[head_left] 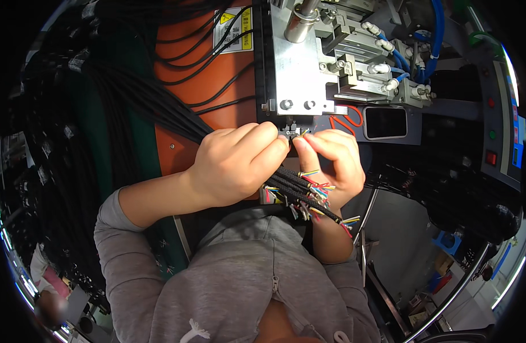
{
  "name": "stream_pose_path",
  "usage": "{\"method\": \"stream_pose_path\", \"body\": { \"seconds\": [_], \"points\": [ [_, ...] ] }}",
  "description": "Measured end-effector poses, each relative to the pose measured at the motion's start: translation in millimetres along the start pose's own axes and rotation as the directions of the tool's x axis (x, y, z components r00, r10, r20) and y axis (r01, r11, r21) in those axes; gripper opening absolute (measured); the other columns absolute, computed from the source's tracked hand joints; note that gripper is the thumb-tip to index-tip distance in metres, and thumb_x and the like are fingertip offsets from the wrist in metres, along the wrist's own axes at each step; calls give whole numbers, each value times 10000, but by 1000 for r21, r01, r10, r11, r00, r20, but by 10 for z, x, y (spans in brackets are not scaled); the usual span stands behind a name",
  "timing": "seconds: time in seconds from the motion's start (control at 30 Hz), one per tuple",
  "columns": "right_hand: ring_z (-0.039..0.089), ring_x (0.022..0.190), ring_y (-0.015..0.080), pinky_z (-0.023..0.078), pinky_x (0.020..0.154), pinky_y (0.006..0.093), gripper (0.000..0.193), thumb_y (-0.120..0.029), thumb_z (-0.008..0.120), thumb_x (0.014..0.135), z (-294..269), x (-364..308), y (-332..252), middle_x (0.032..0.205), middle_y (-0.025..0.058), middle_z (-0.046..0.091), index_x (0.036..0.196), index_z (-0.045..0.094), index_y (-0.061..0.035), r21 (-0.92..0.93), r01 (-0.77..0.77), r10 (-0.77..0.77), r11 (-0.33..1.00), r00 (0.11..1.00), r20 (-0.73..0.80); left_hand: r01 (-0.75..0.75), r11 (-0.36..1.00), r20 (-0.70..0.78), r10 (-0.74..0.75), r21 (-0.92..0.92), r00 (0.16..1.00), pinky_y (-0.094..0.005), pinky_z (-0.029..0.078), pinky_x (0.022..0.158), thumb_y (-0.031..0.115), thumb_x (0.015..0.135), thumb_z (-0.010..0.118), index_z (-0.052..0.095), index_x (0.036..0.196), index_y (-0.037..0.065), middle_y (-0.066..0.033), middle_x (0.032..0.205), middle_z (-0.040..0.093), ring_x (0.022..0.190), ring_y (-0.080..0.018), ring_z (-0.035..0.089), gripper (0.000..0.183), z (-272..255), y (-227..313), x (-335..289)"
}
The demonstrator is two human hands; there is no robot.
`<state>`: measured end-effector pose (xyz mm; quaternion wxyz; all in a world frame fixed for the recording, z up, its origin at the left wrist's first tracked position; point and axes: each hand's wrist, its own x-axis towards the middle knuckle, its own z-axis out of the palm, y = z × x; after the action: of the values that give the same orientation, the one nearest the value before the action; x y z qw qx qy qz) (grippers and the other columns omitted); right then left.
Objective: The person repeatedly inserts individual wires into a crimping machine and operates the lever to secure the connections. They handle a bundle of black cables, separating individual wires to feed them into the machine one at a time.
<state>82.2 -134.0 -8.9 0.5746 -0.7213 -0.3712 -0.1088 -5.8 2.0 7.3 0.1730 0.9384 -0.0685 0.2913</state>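
My left hand [237,163] is closed around a bundle of black cables [151,100] that comes in from the upper left. Below my fingers the cables' braided ends [291,184] stick out, with thin coloured wires [323,188] fanning from their tips. My right hand [337,160] pinches a thin yellow-green wire [304,132] between thumb and forefinger. Both sets of fingertips almost meet in front of a small metal tool head [290,130] under the press machine [300,68]. Exactly how the wire lies against that tool head is hidden by my fingers.
Pneumatic cylinders [354,51] with blue hoses stand at the upper right. A phone [386,123] lies beside a red cord [347,119]. Single black cables cross the orange surface [185,68]. A control panel [494,131] with buttons is at far right, near hanging dark cables [446,200].
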Motion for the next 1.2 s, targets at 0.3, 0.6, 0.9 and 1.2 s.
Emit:
{"method": "stream_pose_path", "body": {
  "seconds": [0.3,0.6,0.9,1.2],
  "points": [
    [537,709,55,433,617,204,77,-25,676,831,-360,51,144,798,12,611,868,624,17,434,-784,543,445,621,565,-43,997,19,45,-61,999,-235,364,406,76,686,665,667,894,39,-2,654,479,535,-109,491,211,38,14,15],
    [549,649,233,442,599,329,45,-18,657,789,-117,1,217,705,100,587,778,622,7,-174,-239,281,955,919,277,11,995,172,-27,97,985,-223,378,423,93,721,624,685,977,55,11,683,420,559,-92,468,265,133,86,-13],
    [511,624,203,422,581,311,69,6,626,767,-29,-62,280,655,73,542,721,578,-11,-78,-201,213,976,960,181,56,988,194,-83,143,977,-226,384,429,89,726,627,689,981,61,2,691,418,551,-89,482,264,108,129,19],
    [426,619,25,351,550,199,119,-32,601,835,-10,-167,382,672,-48,507,736,540,-9,306,-727,662,615,686,302,6,993,76,-16,119,997,-224,398,446,101,692,662,681,882,69,8,696,520,550,-95,510,194,176,20,23]
  ]
}}
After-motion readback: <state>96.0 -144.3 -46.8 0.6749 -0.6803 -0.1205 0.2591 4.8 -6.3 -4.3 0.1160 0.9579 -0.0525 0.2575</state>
